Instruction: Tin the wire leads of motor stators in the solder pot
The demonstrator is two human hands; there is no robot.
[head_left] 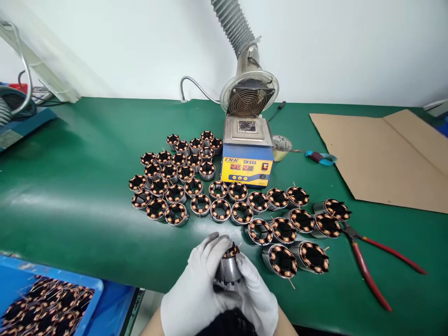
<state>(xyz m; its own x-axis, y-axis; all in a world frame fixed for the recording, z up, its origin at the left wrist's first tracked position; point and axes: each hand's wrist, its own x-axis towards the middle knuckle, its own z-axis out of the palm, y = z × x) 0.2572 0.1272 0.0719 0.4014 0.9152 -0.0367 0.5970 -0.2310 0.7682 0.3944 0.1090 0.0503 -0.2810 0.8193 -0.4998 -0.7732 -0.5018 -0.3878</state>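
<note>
Both my hands wear white gloves and hold one motor stator (229, 270), a steel ring with copper windings, near the table's front edge. My left hand (196, 284) wraps its far and left side, its fingertips smudged grey. From the right, my right hand (257, 291) presses thumb and fingers against the steel wall. A short copper wire end sticks up from the stator's top. Just beyond and to the right stand many more wound stators (220, 211) in loose rows, the closest one (280, 260) right of my right hand.
A blue and yellow solder pot (247, 163) with a lit display stands behind the stators, under a fume hood (249, 93). Red-handled pliers (371, 261) lie at right. Cardboard (385, 158) covers the back right. A blue bin (98, 291) of stators sits at lower left.
</note>
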